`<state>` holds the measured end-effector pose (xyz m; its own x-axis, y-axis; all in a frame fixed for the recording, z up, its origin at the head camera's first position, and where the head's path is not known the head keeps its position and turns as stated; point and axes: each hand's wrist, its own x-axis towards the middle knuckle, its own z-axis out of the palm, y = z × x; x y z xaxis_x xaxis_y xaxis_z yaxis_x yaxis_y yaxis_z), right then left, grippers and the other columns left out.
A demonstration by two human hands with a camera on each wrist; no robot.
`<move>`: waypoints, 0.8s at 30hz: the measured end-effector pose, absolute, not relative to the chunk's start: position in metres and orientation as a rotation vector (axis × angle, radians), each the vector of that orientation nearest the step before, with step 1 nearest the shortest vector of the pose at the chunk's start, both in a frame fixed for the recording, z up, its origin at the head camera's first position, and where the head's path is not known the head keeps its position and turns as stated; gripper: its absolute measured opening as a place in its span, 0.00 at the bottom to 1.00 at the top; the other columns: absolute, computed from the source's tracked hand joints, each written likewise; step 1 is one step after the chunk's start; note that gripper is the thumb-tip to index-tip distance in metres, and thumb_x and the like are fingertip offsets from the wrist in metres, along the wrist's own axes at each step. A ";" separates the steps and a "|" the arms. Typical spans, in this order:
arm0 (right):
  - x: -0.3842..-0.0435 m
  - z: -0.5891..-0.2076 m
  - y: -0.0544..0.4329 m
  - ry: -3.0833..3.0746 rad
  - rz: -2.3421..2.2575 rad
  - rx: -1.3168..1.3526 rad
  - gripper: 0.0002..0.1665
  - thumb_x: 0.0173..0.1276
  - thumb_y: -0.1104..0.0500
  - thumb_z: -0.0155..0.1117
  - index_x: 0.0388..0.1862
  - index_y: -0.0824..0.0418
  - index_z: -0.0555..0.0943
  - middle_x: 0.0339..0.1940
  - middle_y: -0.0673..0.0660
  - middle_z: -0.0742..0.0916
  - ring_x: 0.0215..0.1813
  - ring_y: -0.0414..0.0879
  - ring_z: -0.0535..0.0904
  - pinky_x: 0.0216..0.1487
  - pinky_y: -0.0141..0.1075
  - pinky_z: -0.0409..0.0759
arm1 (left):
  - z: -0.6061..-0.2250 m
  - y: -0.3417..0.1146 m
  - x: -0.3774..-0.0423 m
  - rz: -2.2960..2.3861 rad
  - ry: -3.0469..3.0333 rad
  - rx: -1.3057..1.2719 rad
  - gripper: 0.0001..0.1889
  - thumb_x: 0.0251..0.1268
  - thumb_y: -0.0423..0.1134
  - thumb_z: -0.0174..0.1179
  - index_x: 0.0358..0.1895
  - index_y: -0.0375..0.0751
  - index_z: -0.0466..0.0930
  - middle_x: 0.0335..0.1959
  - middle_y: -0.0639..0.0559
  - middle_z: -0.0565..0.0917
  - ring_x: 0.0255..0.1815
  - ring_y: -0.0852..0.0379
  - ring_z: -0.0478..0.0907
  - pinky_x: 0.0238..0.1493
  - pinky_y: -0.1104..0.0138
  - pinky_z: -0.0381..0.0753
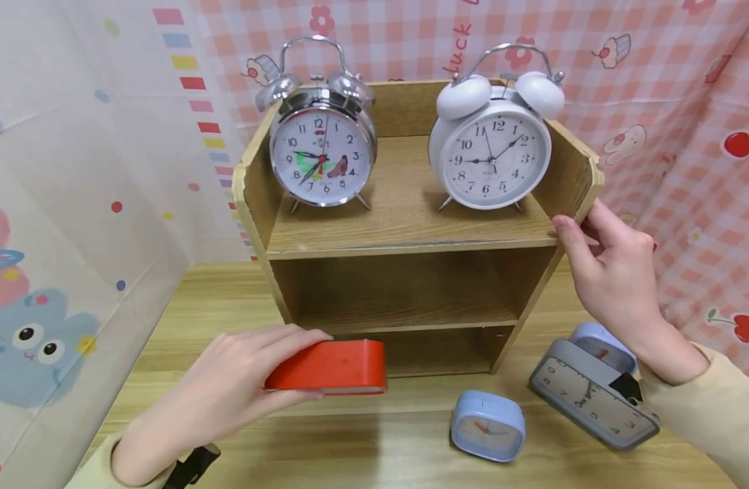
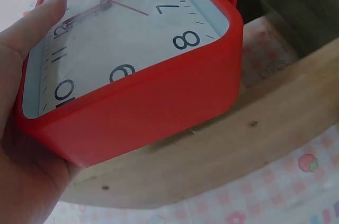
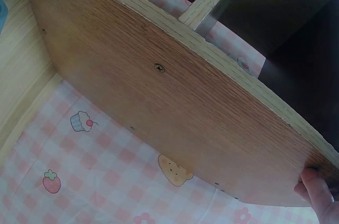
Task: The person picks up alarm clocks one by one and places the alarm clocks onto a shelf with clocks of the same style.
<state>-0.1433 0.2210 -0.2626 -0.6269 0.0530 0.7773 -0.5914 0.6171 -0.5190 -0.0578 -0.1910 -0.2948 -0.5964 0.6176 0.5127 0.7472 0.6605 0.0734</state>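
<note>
Low in front of the shelf (image 1: 405,227), the person's left hand (image 1: 233,373) is closed around a red clock (image 1: 334,367), thumb (image 2: 37,25) on its face, presumably to keep it from slipping, while the right hand (image 1: 621,272) pinches the shelf's right side panel (image 3: 185,113), probably to steady it.

Perhaps a home nook: cartoon-print curtains (image 1: 398,34) surround a wood-grain table (image 1: 405,435).

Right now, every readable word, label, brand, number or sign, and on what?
"Luck": pink curtain
"1" to "12": silver clock
"1" to "12": white clock
"6", "7", "8", "10", "11": red clock; others partial
"3", "4": grey clock; others unclear
Blue clocks, small dial print: too small or blurred
</note>
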 end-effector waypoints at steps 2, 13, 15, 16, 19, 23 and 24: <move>-0.143 -0.262 0.221 -2.043 1.023 0.418 0.15 0.78 0.59 0.64 0.48 0.72 0.86 0.40 0.14 0.81 0.47 0.09 0.80 0.45 0.08 0.75 | -0.292 -0.186 -0.060 -0.397 -2.427 -1.074 0.31 0.50 0.51 0.82 0.60 0.54 0.83 0.44 0.62 0.90 0.38 0.66 0.86 0.32 0.71 0.82; -0.143 -0.262 0.220 -2.042 1.019 0.413 0.11 0.77 0.63 0.65 0.48 0.72 0.86 0.40 0.14 0.80 0.47 0.09 0.80 0.44 0.07 0.75 | -0.276 -0.163 -0.073 -0.383 -2.336 -1.100 0.32 0.48 0.49 0.84 0.59 0.51 0.84 0.43 0.58 0.90 0.38 0.63 0.86 0.31 0.68 0.85; -0.143 -0.262 0.221 -2.038 1.019 0.414 0.11 0.77 0.63 0.65 0.48 0.72 0.86 0.40 0.14 0.80 0.47 0.09 0.80 0.44 0.07 0.75 | -0.274 -0.160 -0.075 -0.369 -2.322 -1.097 0.32 0.48 0.49 0.84 0.59 0.50 0.83 0.43 0.57 0.90 0.38 0.62 0.86 0.31 0.67 0.85; -0.143 -0.262 0.221 -2.037 1.018 0.414 0.11 0.77 0.63 0.65 0.48 0.72 0.86 0.40 0.14 0.80 0.46 0.09 0.80 0.44 0.07 0.75 | -0.273 -0.159 -0.076 -0.359 -2.314 -1.094 0.33 0.48 0.49 0.85 0.59 0.50 0.84 0.43 0.56 0.90 0.38 0.61 0.87 0.31 0.66 0.86; -0.143 -0.262 0.221 -2.038 1.021 0.415 0.14 0.78 0.60 0.64 0.48 0.72 0.86 0.40 0.14 0.80 0.47 0.09 0.79 0.44 0.07 0.75 | -0.271 -0.155 -0.080 -0.339 -2.299 -1.089 0.33 0.48 0.49 0.85 0.59 0.49 0.84 0.43 0.55 0.91 0.39 0.60 0.87 0.33 0.64 0.87; -0.143 -0.263 0.222 -2.044 1.025 0.418 0.18 0.79 0.55 0.64 0.49 0.72 0.86 0.41 0.15 0.80 0.48 0.10 0.79 0.45 0.08 0.75 | -0.269 -0.153 -0.085 -0.325 -2.288 -1.081 0.32 0.48 0.48 0.85 0.58 0.47 0.84 0.43 0.53 0.91 0.39 0.59 0.88 0.34 0.63 0.89; -0.143 -0.263 0.222 -2.044 1.028 0.419 0.19 0.79 0.53 0.64 0.49 0.71 0.86 0.41 0.15 0.81 0.48 0.10 0.80 0.45 0.08 0.75 | -0.269 -0.152 -0.087 -0.322 -2.289 -1.079 0.32 0.48 0.48 0.85 0.58 0.47 0.84 0.43 0.53 0.91 0.38 0.58 0.88 0.35 0.63 0.89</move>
<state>-0.1433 0.2216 -0.2629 -0.6307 0.0551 0.7741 -0.5887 0.6160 -0.5235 -0.0867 -0.1520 -0.2690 -0.5028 0.6243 0.5978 0.7650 0.6434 -0.0284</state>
